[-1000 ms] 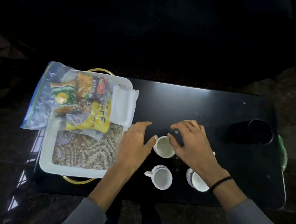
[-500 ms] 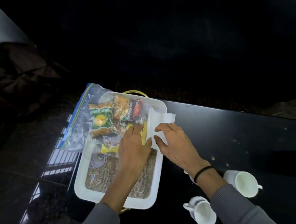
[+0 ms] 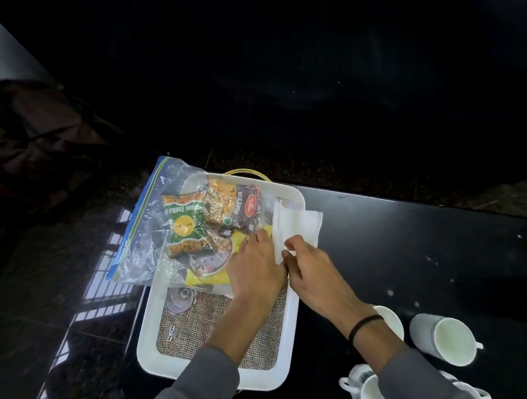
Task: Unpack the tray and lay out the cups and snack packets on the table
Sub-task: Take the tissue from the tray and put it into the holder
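Note:
A white tray (image 3: 145,339) with a burlap mat stands at the left end of the black table (image 3: 406,237). A clear zip bag (image 3: 145,223) of snack packets lies across its far half and hangs over the left rim. Inside it I see a green packet (image 3: 187,226), a dark packet (image 3: 246,207) and a yellow packet (image 3: 212,273). My left hand (image 3: 258,269) rests flat on the bag over the yellow packet. My right hand (image 3: 316,278) pinches the near edge of the folded white napkins (image 3: 300,225) on the tray's right rim. White cups (image 3: 450,340) (image 3: 368,394) stand on the table at the right.
A small glass piece (image 3: 180,298) lies on the mat under the bag's near edge. Another cup (image 3: 393,322) is partly hidden behind my right wrist. A gold handle (image 3: 245,171) arches over the tray's far rim. Dark glossy floor lies left of the table.
Both hands left the cups and moved left onto the tray. The left hand came down on the snack bag, and the right hand's fingers closed on the napkins.

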Demonstrator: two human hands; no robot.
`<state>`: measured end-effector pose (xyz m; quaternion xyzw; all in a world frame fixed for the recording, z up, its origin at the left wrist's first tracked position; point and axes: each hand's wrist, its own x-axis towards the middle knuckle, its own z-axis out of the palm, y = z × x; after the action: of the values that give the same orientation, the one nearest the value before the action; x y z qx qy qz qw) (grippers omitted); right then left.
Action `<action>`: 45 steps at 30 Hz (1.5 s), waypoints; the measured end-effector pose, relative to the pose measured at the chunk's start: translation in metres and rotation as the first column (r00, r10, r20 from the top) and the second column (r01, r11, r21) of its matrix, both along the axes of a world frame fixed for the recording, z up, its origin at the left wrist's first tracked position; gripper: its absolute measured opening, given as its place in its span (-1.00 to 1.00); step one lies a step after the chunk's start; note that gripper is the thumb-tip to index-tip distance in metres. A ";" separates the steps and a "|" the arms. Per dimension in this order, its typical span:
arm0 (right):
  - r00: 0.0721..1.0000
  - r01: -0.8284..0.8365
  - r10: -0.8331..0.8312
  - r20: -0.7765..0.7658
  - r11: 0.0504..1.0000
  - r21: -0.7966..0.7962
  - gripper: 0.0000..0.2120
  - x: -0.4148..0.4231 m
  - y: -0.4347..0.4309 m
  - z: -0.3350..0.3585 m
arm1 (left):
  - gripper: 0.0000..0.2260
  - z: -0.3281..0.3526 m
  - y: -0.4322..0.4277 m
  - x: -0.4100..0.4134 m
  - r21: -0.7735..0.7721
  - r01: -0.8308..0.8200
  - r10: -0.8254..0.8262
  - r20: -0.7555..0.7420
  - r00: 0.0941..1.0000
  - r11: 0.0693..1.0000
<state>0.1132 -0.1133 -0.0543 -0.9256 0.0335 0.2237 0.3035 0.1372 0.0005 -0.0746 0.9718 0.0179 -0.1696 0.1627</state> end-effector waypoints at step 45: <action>0.669 0.691 -0.576 -0.469 0.249 0.679 -0.61 -0.184 -0.210 0.194 | -0.65 0.217 -0.140 -0.128 -0.746 -0.357 -0.110 -0.495 0.862 0.562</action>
<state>-0.0707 -0.3235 0.1393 -0.5614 0.3138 0.1268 0.7552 0.0094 -0.1390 0.1428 0.7034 0.0487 -0.3856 0.5951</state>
